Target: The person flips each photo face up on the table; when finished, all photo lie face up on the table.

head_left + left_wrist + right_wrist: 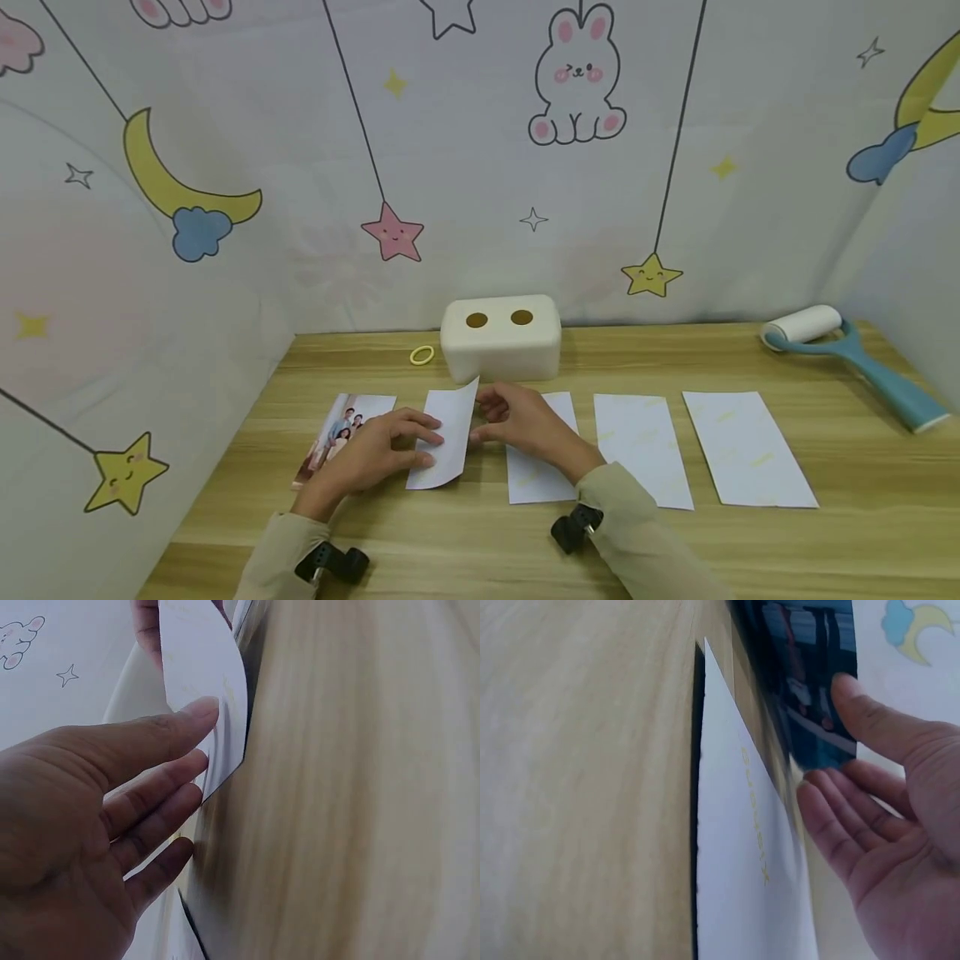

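Observation:
A photo print [448, 433] is bent in front of me, white back toward the left hand and its right edge raised off the table. My left hand [386, 450] rests thumb and fingertips on that white back; the left wrist view shows the thumb [199, 712] lying along it. At the raised edge, my right hand [517, 421] pinches the print between thumb and fingers. Its dark blue picture side [817, 690] faces the right wrist camera, with standing legs visible. Partly behind the left hand lies a family photo [345, 429], picture up.
Three prints lie white side up to the right: a near one [536, 479], a middle one [645, 450] and a far one [750, 450]. Behind stand a white box [501, 350] with two brown dots and a yellow ring [422, 356]. A blue-handled lint roller [885, 375] lies back right.

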